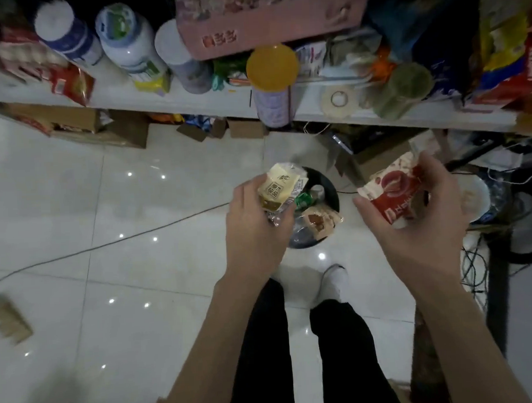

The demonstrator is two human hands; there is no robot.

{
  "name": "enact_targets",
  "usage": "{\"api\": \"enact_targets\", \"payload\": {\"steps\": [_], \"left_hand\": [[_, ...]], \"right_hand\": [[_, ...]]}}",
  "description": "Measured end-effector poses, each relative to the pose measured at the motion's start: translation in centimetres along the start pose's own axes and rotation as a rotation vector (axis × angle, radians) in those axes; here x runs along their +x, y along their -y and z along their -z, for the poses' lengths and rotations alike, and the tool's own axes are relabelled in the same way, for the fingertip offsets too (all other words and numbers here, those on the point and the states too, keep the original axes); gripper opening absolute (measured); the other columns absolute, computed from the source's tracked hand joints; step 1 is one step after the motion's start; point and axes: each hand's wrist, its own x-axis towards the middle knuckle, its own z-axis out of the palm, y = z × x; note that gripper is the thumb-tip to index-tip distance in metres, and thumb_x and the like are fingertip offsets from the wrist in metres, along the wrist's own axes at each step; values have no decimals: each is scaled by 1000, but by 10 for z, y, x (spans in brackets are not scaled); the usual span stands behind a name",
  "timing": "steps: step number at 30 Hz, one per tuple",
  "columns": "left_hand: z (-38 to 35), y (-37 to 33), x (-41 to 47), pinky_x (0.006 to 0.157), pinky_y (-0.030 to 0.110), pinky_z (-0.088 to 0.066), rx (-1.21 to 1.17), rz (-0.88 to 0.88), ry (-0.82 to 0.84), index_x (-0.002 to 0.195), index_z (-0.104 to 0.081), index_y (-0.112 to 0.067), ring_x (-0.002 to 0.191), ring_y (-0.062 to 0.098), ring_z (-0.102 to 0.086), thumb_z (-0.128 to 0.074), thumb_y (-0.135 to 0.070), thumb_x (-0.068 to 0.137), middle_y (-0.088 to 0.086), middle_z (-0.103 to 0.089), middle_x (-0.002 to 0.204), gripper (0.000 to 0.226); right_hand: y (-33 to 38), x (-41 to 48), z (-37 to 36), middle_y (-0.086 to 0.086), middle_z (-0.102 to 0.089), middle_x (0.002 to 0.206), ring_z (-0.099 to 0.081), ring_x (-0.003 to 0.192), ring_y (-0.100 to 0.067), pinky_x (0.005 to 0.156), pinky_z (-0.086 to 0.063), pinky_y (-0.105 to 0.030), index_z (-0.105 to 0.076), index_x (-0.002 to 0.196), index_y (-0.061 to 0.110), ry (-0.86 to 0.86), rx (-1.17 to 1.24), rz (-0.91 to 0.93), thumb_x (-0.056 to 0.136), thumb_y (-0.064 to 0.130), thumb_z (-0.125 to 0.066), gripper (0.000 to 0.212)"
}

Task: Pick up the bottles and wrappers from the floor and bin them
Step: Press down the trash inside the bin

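Observation:
My left hand (256, 223) grips a cream and yellow wrapper (278, 188) directly above a round black bin (329, 186) on the white tiled floor. My right hand (421, 225) holds a red and white wrapper (392, 189) just right of the bin. Inside the bin lie a green-labelled bottle (307, 199), a brown and white wrapper (319, 220) and clear plastic. My black trouser legs and a white shoe (334, 282) stand just behind the bin.
A white shelf (193, 105) crosses the top, packed with bottles, a yellow-lidded can (273, 88), tape and snack bags. Cardboard boxes (103, 129) sit under it. A thin cable (108, 243) runs over the floor at left. Wires and a fan base crowd the right. Cardboard piece (9, 319) lies left.

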Motion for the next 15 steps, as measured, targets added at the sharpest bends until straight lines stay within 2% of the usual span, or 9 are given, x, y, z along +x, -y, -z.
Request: {"api": "enact_targets", "payload": {"steps": [2,5,8,11,13,15], "left_hand": [[-37,26,-1,90,46,-52,31,43,16,133,-53,-11,111,23,-58,-71,-35,82,5,-57,124,59],[-87,66,4,94,47,-50,22,119,52,135,-51,-15,116,21,-55,-71,-35,83,3,-55,126,59],[-130,107,15,96,45,-49,10,142,84,137,-49,-15,117,21,-54,-74,-33,83,2,-53,127,62],[-161,143,35,99,31,-47,-24,136,121,137,-48,-13,118,17,-53,-81,-23,78,1,-51,130,68],[-176,164,48,100,23,-45,-15,118,135,139,-46,-13,120,14,-52,-83,-21,76,2,-49,134,74],[-185,181,57,100,19,-43,8,110,118,139,-46,-12,120,13,-51,-83,-25,78,1,-49,135,72]], "right_hand": [[-34,1,-19,20,-45,137,-46,133,-9,116,-34,-57,-37,145,42,32,-35,-39,66,77,-76,94],[-85,2,-59,19,-48,135,-40,125,5,116,-31,-58,-42,146,31,62,-83,-43,68,69,-79,94],[-134,7,-107,19,-50,133,-42,124,6,120,-26,-53,-43,148,25,80,-107,-43,71,61,-81,92],[-169,19,-151,18,-54,129,-49,124,-1,120,-23,-41,-45,147,23,80,-77,-70,70,65,-76,93],[-186,30,-177,17,-57,125,-54,123,-6,120,-25,-44,-47,146,24,91,-75,-73,71,65,-76,90],[-201,42,-202,15,-59,125,-49,120,-1,119,-29,-51,-47,147,26,104,-100,-83,73,64,-78,89]]}}
